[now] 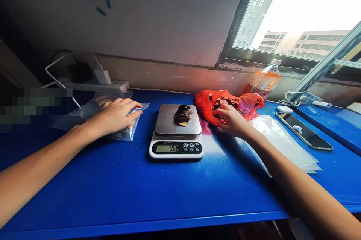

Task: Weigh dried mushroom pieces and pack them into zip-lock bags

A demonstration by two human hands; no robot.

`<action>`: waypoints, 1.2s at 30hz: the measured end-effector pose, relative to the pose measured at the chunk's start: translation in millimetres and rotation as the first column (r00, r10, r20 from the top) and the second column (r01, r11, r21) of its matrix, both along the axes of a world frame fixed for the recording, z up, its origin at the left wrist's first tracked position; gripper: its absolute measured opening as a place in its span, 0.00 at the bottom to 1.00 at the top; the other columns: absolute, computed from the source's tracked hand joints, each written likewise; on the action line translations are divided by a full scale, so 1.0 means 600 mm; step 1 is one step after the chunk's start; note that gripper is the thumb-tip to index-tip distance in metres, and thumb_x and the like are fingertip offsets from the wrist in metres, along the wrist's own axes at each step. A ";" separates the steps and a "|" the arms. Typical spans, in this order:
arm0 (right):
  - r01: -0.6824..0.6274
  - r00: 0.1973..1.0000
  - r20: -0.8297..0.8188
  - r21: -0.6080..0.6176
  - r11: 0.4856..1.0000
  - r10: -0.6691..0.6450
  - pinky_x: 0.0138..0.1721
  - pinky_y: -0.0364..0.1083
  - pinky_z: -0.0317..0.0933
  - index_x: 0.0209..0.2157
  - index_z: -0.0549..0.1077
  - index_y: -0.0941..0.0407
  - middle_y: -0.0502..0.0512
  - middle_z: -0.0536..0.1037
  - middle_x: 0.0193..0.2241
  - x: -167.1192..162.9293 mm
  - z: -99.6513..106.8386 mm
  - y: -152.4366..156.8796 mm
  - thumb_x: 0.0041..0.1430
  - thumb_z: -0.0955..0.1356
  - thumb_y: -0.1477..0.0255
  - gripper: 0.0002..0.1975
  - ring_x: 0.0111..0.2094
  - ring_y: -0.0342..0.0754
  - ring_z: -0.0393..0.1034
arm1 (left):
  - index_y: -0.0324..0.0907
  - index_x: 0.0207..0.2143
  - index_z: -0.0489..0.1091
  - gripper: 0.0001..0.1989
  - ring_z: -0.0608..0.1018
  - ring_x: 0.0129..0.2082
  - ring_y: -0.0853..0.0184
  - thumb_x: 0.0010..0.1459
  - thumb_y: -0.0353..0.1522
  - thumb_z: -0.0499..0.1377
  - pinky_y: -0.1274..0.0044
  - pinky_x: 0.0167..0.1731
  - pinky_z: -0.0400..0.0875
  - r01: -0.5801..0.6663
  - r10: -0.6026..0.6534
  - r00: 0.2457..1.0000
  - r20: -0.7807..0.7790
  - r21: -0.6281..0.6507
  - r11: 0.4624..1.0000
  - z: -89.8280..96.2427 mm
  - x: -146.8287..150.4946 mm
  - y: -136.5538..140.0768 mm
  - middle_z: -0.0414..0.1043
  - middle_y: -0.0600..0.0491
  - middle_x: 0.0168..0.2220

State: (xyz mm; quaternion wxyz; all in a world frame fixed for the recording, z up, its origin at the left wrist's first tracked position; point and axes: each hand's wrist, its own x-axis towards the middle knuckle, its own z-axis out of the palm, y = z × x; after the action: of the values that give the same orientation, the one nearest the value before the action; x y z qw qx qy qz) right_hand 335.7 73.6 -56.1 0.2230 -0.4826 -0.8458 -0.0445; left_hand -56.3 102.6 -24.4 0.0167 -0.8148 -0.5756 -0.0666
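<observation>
My left hand (120, 115) lies palm down on clear zip bags (130, 131), fingers stretched out; the bags seem to hold brownish contents, partly hidden beneath it. At the centre stands a white kitchen scale (153, 150) with a steel plate, its display reading about 9.6. Several curled, dark brown dried peel pieces (182, 116) rest on that plate. My right hand (228, 116) reaches into an open red plastic bag (203, 105) just right of the scale. Its fingers are curled among similar dark pieces (232, 101), with the fingertips hidden.
Flat clear bags (284, 142) are stacked on the blue table (169, 195) under my right forearm. A phone (307, 131), an earbud and its white case (284, 110) lie farther right. An orange drink bottle (265, 80) stands behind. A power strip (118, 85) with a charger runs along the wall.
</observation>
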 end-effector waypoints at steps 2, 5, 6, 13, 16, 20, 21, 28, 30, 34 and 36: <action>-0.005 1.000 -0.006 -0.001 1.000 0.005 0.42 0.50 0.61 0.30 0.75 0.57 0.59 0.67 0.33 0.001 -0.002 0.001 0.60 0.64 0.70 0.10 0.40 0.52 0.61 | 0.41 0.54 0.68 0.23 0.67 0.56 0.51 0.65 0.42 0.45 0.59 0.56 0.57 -0.004 0.004 1.000 0.004 -0.003 1.000 -0.001 -0.001 0.001 0.71 0.45 0.55; -0.013 1.000 -0.005 0.008 1.000 0.013 0.42 0.50 0.61 0.30 0.75 0.57 0.59 0.68 0.32 0.004 -0.002 0.002 0.60 0.64 0.70 0.09 0.40 0.52 0.61 | 0.41 0.54 0.68 0.23 0.67 0.56 0.51 0.64 0.43 0.46 0.59 0.56 0.57 -0.004 0.004 1.000 0.001 -0.002 1.000 -0.002 -0.001 0.001 0.71 0.44 0.54; -0.015 1.000 -0.011 0.015 1.000 0.015 0.41 0.50 0.61 0.30 0.75 0.57 0.59 0.68 0.32 0.004 0.001 0.000 0.60 0.64 0.70 0.10 0.40 0.52 0.62 | 0.41 0.54 0.68 0.23 0.67 0.56 0.51 0.64 0.42 0.46 0.59 0.56 0.57 -0.001 0.001 1.000 0.002 0.000 1.000 -0.001 -0.001 0.001 0.71 0.44 0.54; 0.063 0.974 -0.226 0.331 0.941 0.015 0.34 0.48 0.60 0.30 0.73 0.54 0.55 0.74 0.27 -0.062 0.055 -0.065 0.63 0.63 0.71 0.09 0.30 0.48 0.66 | 0.41 0.54 0.69 0.25 0.67 0.56 0.51 0.64 0.44 0.44 0.58 0.56 0.57 0.010 -0.010 1.000 0.022 -0.010 1.000 -0.001 0.001 -0.003 0.71 0.44 0.54; -0.131 0.984 -0.084 0.241 0.962 0.155 0.36 0.48 0.62 0.38 0.75 0.55 0.56 0.76 0.29 -0.118 0.055 -0.094 0.64 0.64 0.70 0.08 0.32 0.48 0.67 | 0.43 0.53 0.69 0.26 0.68 0.55 0.50 0.63 0.45 0.44 0.59 0.54 0.58 0.006 -0.007 1.000 0.011 0.017 1.000 -0.005 0.000 0.000 0.72 0.45 0.52; -0.174 0.985 0.029 0.146 0.974 0.172 0.38 0.50 0.63 0.45 0.76 0.56 0.59 0.76 0.36 -0.157 0.041 -0.100 0.65 0.64 0.67 0.12 0.37 0.51 0.68 | 0.45 0.51 0.70 0.26 0.69 0.55 0.50 0.62 0.46 0.43 0.59 0.53 0.60 0.007 -0.007 1.000 -0.001 0.038 0.999 -0.008 0.000 0.001 0.73 0.46 0.52; -0.169 0.986 0.031 0.130 0.977 0.166 0.38 0.50 0.64 0.43 0.76 0.56 0.60 0.76 0.36 -0.160 0.040 -0.099 0.65 0.64 0.67 0.12 0.37 0.51 0.68 | 0.46 0.51 0.70 0.26 0.69 0.55 0.50 0.62 0.46 0.42 0.59 0.53 0.60 0.007 -0.007 1.000 0.000 0.035 0.999 -0.008 0.000 0.001 0.73 0.46 0.51; -0.148 0.988 -0.014 0.120 0.982 0.151 0.39 0.50 0.65 0.35 0.72 0.57 0.60 0.74 0.36 -0.156 0.040 -0.089 0.62 0.67 0.69 0.06 0.38 0.52 0.66 | 0.46 0.51 0.71 0.26 0.69 0.55 0.49 0.61 0.46 0.43 0.58 0.52 0.61 0.008 -0.010 1.000 0.025 0.043 0.999 -0.011 0.000 0.003 0.73 0.45 0.51; -0.161 0.986 -0.016 0.131 0.978 0.165 0.39 0.50 0.64 0.36 0.72 0.58 0.60 0.73 0.36 -0.154 0.039 -0.088 0.62 0.66 0.70 0.06 0.38 0.51 0.65 | 0.45 0.52 0.71 0.27 0.69 0.55 0.48 0.61 0.47 0.43 0.57 0.52 0.61 0.008 -0.009 1.000 0.029 0.036 0.999 -0.011 0.000 0.003 0.73 0.45 0.51; -0.229 0.973 0.016 0.126 0.965 0.229 0.39 0.48 0.64 0.32 0.72 0.57 0.59 0.74 0.34 -0.156 0.035 -0.086 0.63 0.64 0.73 0.07 0.37 0.50 0.64 | 0.44 0.52 0.71 0.27 0.69 0.55 0.49 0.61 0.46 0.43 0.58 0.52 0.61 0.002 -0.003 1.000 0.024 0.025 1.000 -0.009 0.001 0.001 0.73 0.45 0.51; -0.252 0.968 0.026 0.158 0.955 0.251 0.38 0.48 0.63 0.30 0.72 0.57 0.58 0.74 0.33 -0.159 0.036 -0.087 0.63 0.63 0.75 0.09 0.36 0.50 0.64 | 0.45 0.52 0.71 0.27 0.69 0.55 0.49 0.61 0.46 0.43 0.58 0.52 0.61 0.010 -0.011 1.000 0.025 0.032 0.999 -0.010 0.000 0.002 0.73 0.45 0.51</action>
State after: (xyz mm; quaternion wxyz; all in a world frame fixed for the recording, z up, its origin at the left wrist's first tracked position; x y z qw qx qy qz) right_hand 240.1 21.5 -34.6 0.2624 -0.3516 -0.8946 -0.0849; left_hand -56.5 103.7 -30.4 0.0222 -0.8165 -0.5704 -0.0859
